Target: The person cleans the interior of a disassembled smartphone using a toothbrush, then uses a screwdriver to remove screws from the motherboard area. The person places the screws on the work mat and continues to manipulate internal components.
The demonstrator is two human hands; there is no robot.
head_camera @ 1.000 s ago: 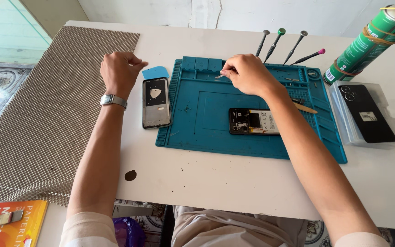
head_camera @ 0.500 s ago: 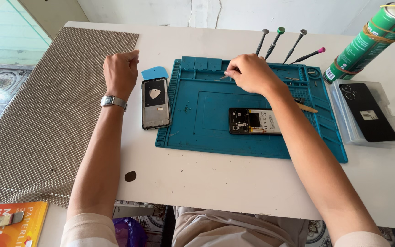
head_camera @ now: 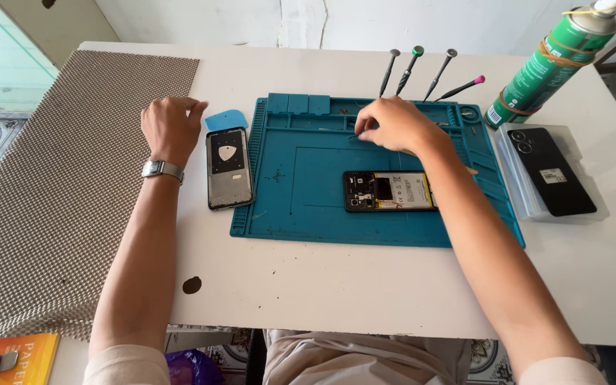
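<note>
My right hand (head_camera: pixel 396 125) hovers over the upper part of the blue work mat (head_camera: pixel 301 214) and pinches a thin metal tool, likely tweezers (head_camera: pixel 356 135), with its tip at the mat's small compartments. Just below that hand lies an opened phone (head_camera: pixel 390 191) with its battery and board exposed. My left hand (head_camera: pixel 172 128), with a wristwatch, rests on the white table with its fingers curled and nothing in it. Right beside it lies a phone frame (head_camera: pixel 229 168) with a white pick on it.
Several screwdrivers (head_camera: pixel 413 69) lie behind the mat. A green spray can (head_camera: pixel 552 65) stands at the back right, near a black phone (head_camera: pixel 552 172) on a clear tray. A blue pick (head_camera: pixel 227 119), a mesh mat (head_camera: pixel 58 178) and an orange book (head_camera: pixel 8 356) sit to the left.
My right hand has shifted slightly along the mat's upper edge with the thin tool. The left hand has stayed by the phone frame.
</note>
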